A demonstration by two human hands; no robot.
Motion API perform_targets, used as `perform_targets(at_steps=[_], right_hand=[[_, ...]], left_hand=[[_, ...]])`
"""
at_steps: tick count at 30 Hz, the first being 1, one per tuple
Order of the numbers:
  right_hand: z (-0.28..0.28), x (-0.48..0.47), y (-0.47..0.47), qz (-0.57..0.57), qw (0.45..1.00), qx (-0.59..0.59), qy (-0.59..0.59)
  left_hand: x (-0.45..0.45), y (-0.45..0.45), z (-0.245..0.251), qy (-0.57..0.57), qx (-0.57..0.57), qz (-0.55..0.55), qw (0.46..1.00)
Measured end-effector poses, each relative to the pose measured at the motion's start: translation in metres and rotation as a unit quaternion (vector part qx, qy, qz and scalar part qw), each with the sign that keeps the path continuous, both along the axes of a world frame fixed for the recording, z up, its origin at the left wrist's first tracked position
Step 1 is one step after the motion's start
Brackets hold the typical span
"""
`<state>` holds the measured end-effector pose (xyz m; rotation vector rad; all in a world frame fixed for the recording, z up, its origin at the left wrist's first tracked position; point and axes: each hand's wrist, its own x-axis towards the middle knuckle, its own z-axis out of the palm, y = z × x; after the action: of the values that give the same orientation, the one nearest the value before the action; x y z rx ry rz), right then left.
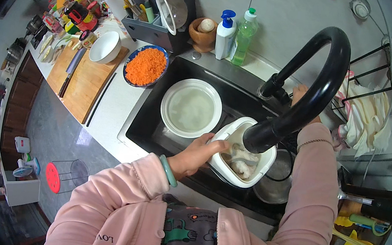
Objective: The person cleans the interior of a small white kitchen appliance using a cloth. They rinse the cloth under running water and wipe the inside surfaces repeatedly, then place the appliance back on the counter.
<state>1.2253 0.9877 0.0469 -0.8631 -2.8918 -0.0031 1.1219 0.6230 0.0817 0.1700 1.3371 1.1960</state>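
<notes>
My left hand [197, 156] grips the rim of a white plastic container [215, 164], thumb on top, over the black sink [147, 123]. Pale and greyish pieces of food [244, 163] lie inside, under the outlet of the black faucet [337, 63]. At the faucet's base, my right hand [299, 95] reaches behind the spout, near the handle; the spout and faucet body hide part of it, so its grip is unclear. A white bowl of cloudy water [192, 108] stands in the sink, left of the container. A metal pan [276, 190] sits at the sink's right.
Left of the sink are a bowl of chopped orange food [146, 66] and a wooden cutting board [83, 87] bearing a cleaver [76, 60] and a white bowl [105, 47]. Behind it stand a white pump bottle [225, 37] and a green soap bottle [244, 39]. A black wire rack [375, 86] holds cloths.
</notes>
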Motion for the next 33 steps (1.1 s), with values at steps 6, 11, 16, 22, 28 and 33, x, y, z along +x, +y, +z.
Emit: perform_targets(at_steps=[6, 11, 16, 22, 28, 33], right_hand=[[-0.011, 0.002, 0.002, -0.036, 0.999, 0.000, -0.024], [-0.019, 0.006, 0.004, 0.017, 0.991, 0.119, -0.053], [-0.014, 0.008, -0.003, 0.007, 0.996, 0.086, 0.021], [-0.001, 0.014, -0.018, 0.043, 0.996, 0.077, 0.007], [0.003, 0.017, -0.014, -0.018, 0.997, -0.064, -0.027], [0.000, 0.017, -0.008, -0.028, 0.995, -0.098, -0.002]], left_hand=[[0.000, -0.002, -0.019, -0.029, -0.003, -0.057, 0.998], [0.008, -0.001, -0.018, -0.014, -0.032, -0.072, 0.997], [0.011, 0.008, -0.015, -0.012, -0.038, -0.055, 0.998], [0.010, 0.018, -0.016, -0.009, -0.014, -0.041, 0.999], [0.018, 0.017, -0.015, -0.012, -0.003, -0.031, 0.999], [0.011, 0.015, -0.010, 0.002, 0.011, -0.025, 1.000]])
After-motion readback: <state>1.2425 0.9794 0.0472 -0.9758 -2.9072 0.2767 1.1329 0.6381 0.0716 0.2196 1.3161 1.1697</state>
